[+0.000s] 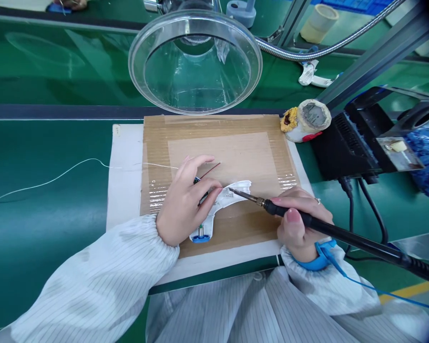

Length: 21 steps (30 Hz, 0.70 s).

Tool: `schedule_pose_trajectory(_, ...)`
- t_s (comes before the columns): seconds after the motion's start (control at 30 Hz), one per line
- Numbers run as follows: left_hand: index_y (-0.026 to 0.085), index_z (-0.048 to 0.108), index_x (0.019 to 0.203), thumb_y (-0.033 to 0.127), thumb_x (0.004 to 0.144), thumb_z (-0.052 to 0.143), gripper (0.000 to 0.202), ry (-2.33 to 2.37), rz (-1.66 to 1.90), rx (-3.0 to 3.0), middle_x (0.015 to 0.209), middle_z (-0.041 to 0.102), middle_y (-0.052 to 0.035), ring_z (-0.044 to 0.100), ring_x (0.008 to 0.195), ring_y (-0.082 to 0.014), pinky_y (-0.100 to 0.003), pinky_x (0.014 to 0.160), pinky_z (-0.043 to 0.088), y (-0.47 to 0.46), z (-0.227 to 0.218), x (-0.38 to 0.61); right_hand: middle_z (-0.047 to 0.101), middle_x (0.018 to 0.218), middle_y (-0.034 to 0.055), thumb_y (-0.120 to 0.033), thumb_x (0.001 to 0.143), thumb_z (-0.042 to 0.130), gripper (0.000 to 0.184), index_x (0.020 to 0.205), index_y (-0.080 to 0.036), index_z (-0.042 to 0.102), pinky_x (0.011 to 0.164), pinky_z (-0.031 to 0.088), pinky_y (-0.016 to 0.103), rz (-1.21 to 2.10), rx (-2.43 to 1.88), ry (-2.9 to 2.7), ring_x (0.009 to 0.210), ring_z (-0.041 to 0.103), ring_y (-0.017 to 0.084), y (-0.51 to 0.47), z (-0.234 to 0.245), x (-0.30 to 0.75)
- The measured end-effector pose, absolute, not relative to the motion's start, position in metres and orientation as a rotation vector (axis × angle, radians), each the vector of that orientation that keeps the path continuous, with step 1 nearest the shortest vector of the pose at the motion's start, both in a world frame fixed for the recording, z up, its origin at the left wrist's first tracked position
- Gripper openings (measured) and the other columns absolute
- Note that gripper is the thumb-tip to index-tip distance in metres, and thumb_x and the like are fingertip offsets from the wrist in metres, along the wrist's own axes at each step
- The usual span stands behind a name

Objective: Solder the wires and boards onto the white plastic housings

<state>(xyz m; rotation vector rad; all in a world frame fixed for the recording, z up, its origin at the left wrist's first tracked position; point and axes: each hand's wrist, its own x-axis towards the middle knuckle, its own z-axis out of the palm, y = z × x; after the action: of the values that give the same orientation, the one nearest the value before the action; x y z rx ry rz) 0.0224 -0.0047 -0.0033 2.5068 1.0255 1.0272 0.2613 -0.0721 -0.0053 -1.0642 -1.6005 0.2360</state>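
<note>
My right hand (302, 219) grips a black soldering iron (271, 207), its metal tip pointing left. The tip meets the upper part of a white, gun-shaped plastic housing (219, 205), right by my left fingertips. My left hand (191, 200) lies over the housing, thumb and index finger pinched together. A thin silvery solder wire (82, 164) runs in from the left and passes into this hand. From behind its fingers a dark red wire (211, 170) sticks out. Part of a circuit board is hidden under the hand. A blue ring (201, 238) with a metal cylinder sits at the housing's lower end.
Under the work lies a cardboard sheet (243, 233) on a white board (125, 190). A magnifier lens (196, 62) hangs beyond it. At the right stand a tape-wrapped pot (309, 121) with a yellow sponge, and a black soldering stand (339, 143). A blue wrist strap cord (372, 286) trails right.
</note>
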Motion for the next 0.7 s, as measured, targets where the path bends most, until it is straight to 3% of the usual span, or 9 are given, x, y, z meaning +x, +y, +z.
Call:
schedule_pose_trajectory(0.23,0.018,0.072,0.099,0.015,0.102,0.064,0.009,1.034,0.989,2.462,0.143,0.061,-0.0168,0.062,0.136,-0.0314,-0.059,0.118,0.051,-0.0051,-0.0010,0.0215,0.073,0.068,0.0003,-0.031,0.104,0.062,0.019,0.100,-0.027,0.080,0.045,0.047,0.033,0.254,-1.085,-1.575,0.050,0.062,0.018,-0.0732,-0.0077,0.2613)
schedule_pose_trajectory(0.43,0.019,0.073,0.100,0.015,0.102,0.065,0.010,1.078,0.998,2.438,0.142,0.062,-0.0148,0.063,0.135,-0.0290,-0.060,0.125,0.045,-0.0061,0.0013,0.0195,0.073,0.068,-0.0001,-0.023,0.101,0.061,0.017,0.103,-0.024,0.078,0.048,0.049,0.033,0.264,-0.992,-1.653,0.052,0.063,0.017,-0.0703,-0.0078,0.2595)
schedule_pose_trajectory(0.57,0.018,0.074,0.103,0.015,0.101,0.066,0.009,1.058,1.030,2.441,0.140,0.063,-0.0164,0.065,0.133,-0.0297,-0.060,0.122,0.049,-0.0058,-0.0011,0.0189,0.071,0.065,-0.0005,-0.019,0.099,0.060,0.018,0.102,-0.021,0.078,0.047,0.047,0.031,0.240,-0.907,-1.668,0.050,0.060,0.016,-0.0680,-0.0077,0.2581)
schedule_pose_trajectory(0.7,0.019,0.073,0.103,0.015,0.102,0.066,0.009,1.065,1.017,2.425,0.141,0.063,-0.0156,0.065,0.134,-0.0297,-0.057,0.119,0.053,-0.0063,-0.0013,0.0185,0.069,0.063,-0.0009,-0.026,0.101,0.060,0.020,0.102,-0.023,0.079,0.045,0.047,0.033,0.168,-0.907,-1.620,0.049,0.059,0.017,-0.0691,-0.0086,0.2623)
